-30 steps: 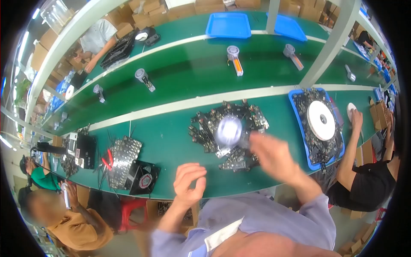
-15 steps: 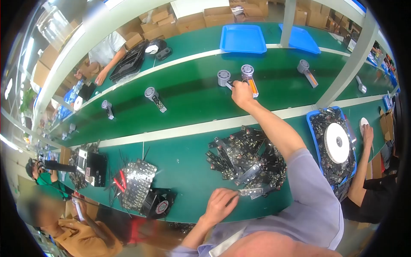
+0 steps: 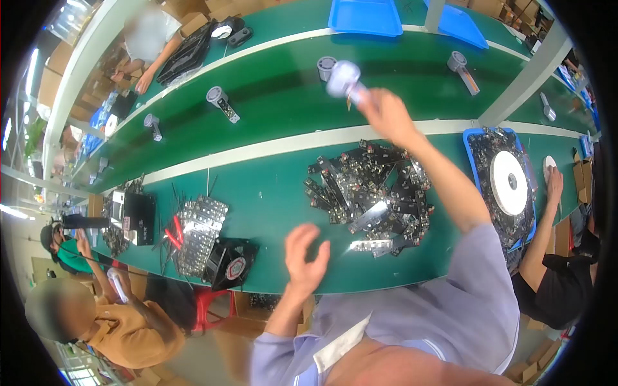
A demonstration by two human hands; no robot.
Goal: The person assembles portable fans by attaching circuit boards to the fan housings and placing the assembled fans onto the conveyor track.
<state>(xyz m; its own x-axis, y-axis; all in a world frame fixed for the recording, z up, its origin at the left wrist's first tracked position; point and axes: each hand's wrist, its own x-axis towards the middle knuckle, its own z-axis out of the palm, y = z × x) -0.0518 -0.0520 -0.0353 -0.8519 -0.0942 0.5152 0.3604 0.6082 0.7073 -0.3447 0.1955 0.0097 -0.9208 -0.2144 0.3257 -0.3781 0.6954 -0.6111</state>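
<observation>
My right hand is closed around the handle of a grey handheld fan, lifted over the green conveyor belt and blurred by motion. Just behind its round head stands another grey fan, partly hidden. My left hand hovers over the near bench with thumb and fingers apart, holding nothing. To its right lies a heap of narrow black circuit boards, with a few paler ones at the near edge.
More fans are spaced along the belt. Left on the bench are a board panel with red-handled pliers and a black fan unit. A blue tray bears a white reel. Co-workers sit either side.
My right hand has lifted a fan off the belt and drawn it back. My left hand has risen from the bench beside the boards and moved left, opening. The camera view has tilted down.
</observation>
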